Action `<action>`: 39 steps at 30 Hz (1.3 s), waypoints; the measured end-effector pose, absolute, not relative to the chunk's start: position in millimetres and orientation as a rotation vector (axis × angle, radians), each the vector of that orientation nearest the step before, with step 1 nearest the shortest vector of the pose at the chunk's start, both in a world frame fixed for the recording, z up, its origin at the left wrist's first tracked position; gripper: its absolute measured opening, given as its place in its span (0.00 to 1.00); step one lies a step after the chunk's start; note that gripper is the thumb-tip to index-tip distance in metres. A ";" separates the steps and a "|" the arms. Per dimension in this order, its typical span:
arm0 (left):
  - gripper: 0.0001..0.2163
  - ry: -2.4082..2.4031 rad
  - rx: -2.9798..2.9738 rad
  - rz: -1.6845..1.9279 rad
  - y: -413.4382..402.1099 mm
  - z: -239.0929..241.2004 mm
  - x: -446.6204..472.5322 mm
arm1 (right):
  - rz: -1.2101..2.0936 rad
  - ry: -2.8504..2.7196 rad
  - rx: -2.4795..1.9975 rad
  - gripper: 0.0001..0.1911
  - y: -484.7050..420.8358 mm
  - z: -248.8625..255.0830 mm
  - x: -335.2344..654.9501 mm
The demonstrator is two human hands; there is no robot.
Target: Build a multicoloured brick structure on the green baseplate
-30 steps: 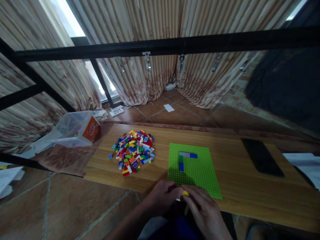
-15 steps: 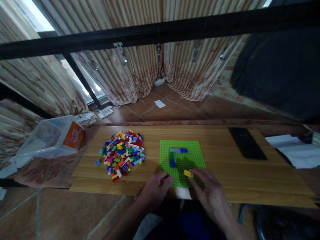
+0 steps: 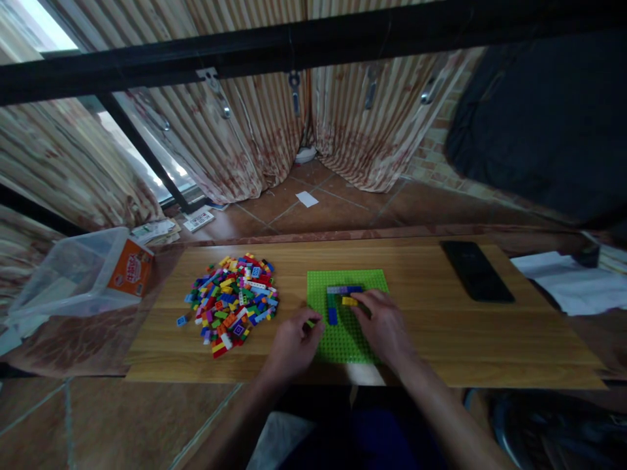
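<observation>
My right hand [image 3: 385,323] pinches a yellow brick [image 3: 349,301] between thumb and fingers. It holds the brick over the green baseplate [image 3: 353,349], just below a row of a grey, a purple and a blue brick [image 3: 353,289]. From that row's left end a green brick [image 3: 332,301] and another blue brick [image 3: 332,316] run down towards me. My left hand [image 3: 296,343] is curled at the plate's left edge, thumb and forefinger tips close together. Whatever lies between those tips, if anything, is too small to make out.
A heap of mixed bricks [image 3: 235,300] lies left on the wooden table [image 3: 455,352], with a light blue brick [image 3: 181,320] apart from it. A black phone-like slab [image 3: 476,271] lies right. Beyond the left end stands a clear plastic bin [image 3: 73,274]; a dark rail [image 3: 245,49] crosses behind.
My right hand has carried the yellow brick away from me, from the plate's near part up to the brick row. My left hand has shifted slightly forward along the plate's left edge.
</observation>
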State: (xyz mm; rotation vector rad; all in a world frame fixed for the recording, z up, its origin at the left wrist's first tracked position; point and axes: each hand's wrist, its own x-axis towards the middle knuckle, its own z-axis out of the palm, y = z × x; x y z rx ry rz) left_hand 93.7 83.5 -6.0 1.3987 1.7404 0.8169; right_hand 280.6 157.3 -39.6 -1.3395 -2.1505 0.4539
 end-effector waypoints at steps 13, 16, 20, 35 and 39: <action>0.11 1.934 1.694 0.778 132.3 -16.4 101.5 | 0.436 -2.018 -1.427 0.17 162.4 -47.4 274.6; 0.12 1.938 1.739 0.743 140.7 -14.4 105.7 | 0.344 -1.942 -1.495 0.18 162.1 -44.8 277.2; 0.11 1.951 1.787 0.725 150.4 -17.2 109.2 | 0.241 -1.927 -1.582 0.22 166.5 -47.0 273.5; 0.07 1.962 1.748 0.804 157.4 -28.7 115.2 | 0.254 -1.901 -1.636 0.25 171.6 -60.5 264.4; 0.05 1.960 1.686 0.830 159.8 -28.1 115.7 | 0.289 -1.894 -1.666 0.25 171.6 -59.6 263.2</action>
